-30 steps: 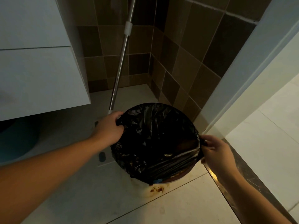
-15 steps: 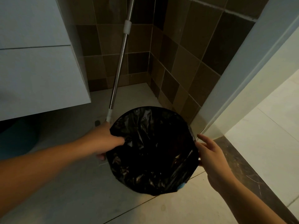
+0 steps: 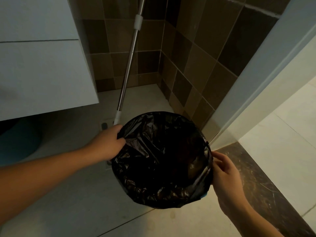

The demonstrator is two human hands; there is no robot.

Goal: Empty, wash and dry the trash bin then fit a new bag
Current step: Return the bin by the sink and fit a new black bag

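My left hand (image 3: 109, 144) curls its fingers (image 3: 119, 132) over the far-left edge of the black bag (image 3: 160, 159); my right hand (image 3: 225, 170) pinches the opposite edge; the bag mouth is spread wide over the bin on the tiled floor (image 3: 71, 199), beside a mop handle (image 3: 130, 62); I judge an even tug on both sides seats it best; the plastic looks thin, crinkled, glossy.

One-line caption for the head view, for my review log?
Both hands, left hand and right hand, grip opposite edges of the black bag beside a leaning mop handle.
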